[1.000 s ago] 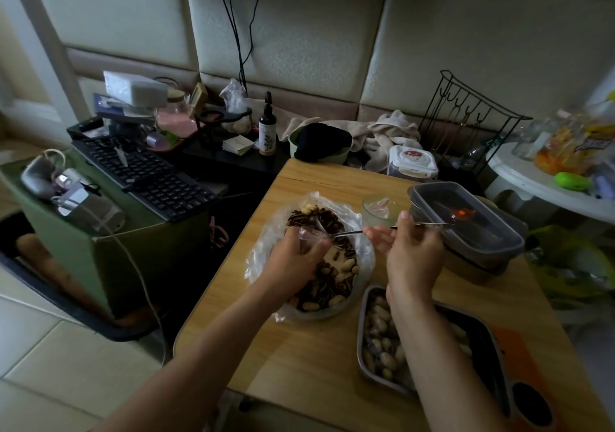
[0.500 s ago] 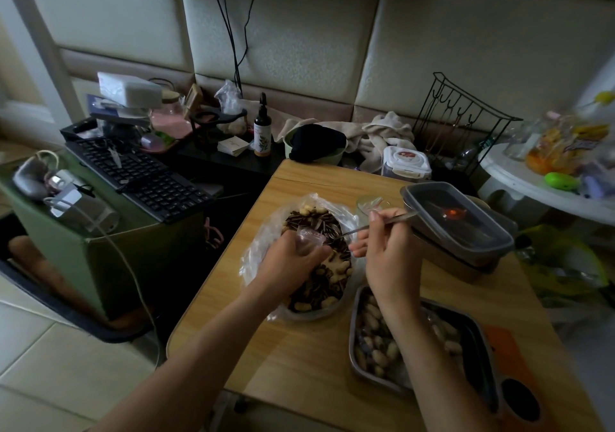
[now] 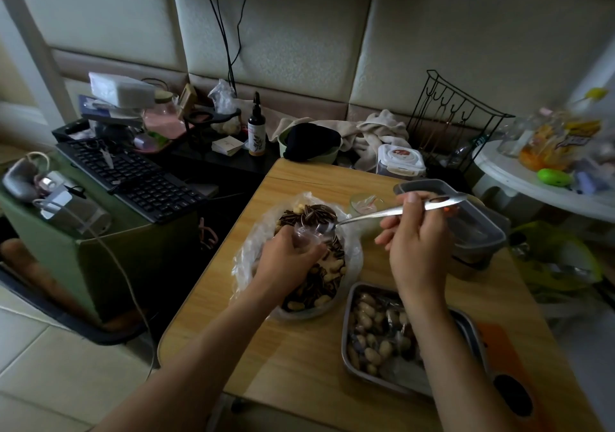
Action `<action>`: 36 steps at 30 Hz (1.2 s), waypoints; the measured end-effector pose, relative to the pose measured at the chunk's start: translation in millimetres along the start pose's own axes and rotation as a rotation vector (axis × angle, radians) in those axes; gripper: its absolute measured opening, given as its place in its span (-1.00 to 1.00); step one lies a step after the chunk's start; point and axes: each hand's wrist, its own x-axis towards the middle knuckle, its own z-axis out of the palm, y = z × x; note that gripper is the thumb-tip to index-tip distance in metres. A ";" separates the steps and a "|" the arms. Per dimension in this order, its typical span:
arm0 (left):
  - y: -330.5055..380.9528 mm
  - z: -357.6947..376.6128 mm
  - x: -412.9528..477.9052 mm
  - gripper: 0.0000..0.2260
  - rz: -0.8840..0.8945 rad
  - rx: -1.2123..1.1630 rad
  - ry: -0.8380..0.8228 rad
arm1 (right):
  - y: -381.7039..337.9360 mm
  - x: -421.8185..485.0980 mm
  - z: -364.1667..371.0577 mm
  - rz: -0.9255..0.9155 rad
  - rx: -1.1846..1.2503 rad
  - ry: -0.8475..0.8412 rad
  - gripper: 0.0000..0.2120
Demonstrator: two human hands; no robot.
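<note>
**While I'm spooning at the seed bowl**

As things stand, my left hand (image 3: 286, 258) is curled round a small clear cup (image 3: 304, 233), holding it right over the bowl (image 3: 299, 316) of striped seeds (image 3: 312, 213) and peanuts (image 3: 336, 266). That bowl sits in a plastic bag (image 3: 246, 255) on the left part of the tabletop (image 3: 299, 358). My right hand (image 3: 416, 241) grips the handle of a metal spoon (image 3: 382, 213), and the scoop end is at the cup's mouth, just above the seeds. Can't tell if anything's on the spoon, it's too dim. So the hands are apart, each clamped on its own thing.

Just beside the bowl, nearer me, there's a metal tray (image 3: 346, 331) with more peanuts, partly under my right forearm. Behind my right hand is a grey lidded box (image 3: 479, 231), and a little glass (image 3: 364, 202) stands between that and the bowl. Keyboard (image 3: 133, 178) is off to the left, well apart from all this.
</note>
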 end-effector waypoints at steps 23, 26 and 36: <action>6.6 20.6 8.6 -0.66 0.021 0.056 0.056 | -11.6 5.1 -23.5 -0.562 -0.056 -0.147 -0.73; 6.8 22.7 7.5 -0.66 0.045 0.058 0.075 | -14.1 5.9 -25.7 -0.570 -0.041 -0.143 -0.72; 4.8 20.7 7.9 -0.64 0.066 0.010 0.075 | -14.4 3.9 -20.6 -0.588 -0.055 -0.166 -0.73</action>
